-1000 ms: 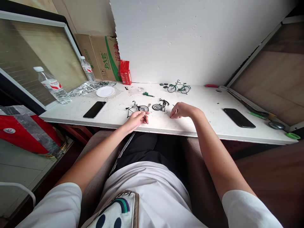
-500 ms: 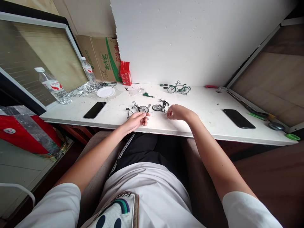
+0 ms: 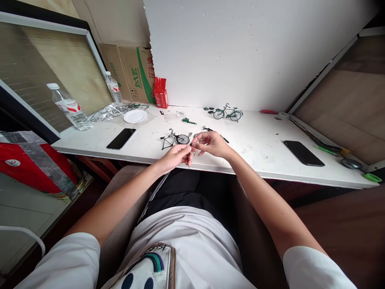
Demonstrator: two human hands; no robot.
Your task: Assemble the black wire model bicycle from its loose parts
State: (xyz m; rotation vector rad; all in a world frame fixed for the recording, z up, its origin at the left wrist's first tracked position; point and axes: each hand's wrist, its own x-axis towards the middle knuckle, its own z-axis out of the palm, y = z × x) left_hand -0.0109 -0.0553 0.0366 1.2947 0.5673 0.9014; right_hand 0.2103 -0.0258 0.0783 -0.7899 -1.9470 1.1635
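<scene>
My left hand (image 3: 179, 155) is closed in a pinch near the table's front edge, on a tiny dark piece too small to name. Fingertips of my right hand (image 3: 207, 143) meet it there, also pinched; what they hold cannot be made out. Just behind my left hand stands a black model bicycle frame (image 3: 169, 140) with one wheel (image 3: 182, 139) fitted. A second black bicycle part (image 3: 207, 129) lies beyond my right hand and is mostly hidden by it. Farther back, a green model bicycle (image 3: 227, 113) stands upright with both wheels on.
A green tool-like piece (image 3: 189, 121) lies mid-table. To the left are a phone (image 3: 121, 139), a white plate (image 3: 135, 116), bottles (image 3: 71, 109) and a red box (image 3: 161, 93). On the right lie another phone (image 3: 303, 153) and a mouse (image 3: 351, 163).
My right hand has moved left from beside the second black bicycle part to meet my left hand, now covering much of that part. The left hand shifted slightly right.
</scene>
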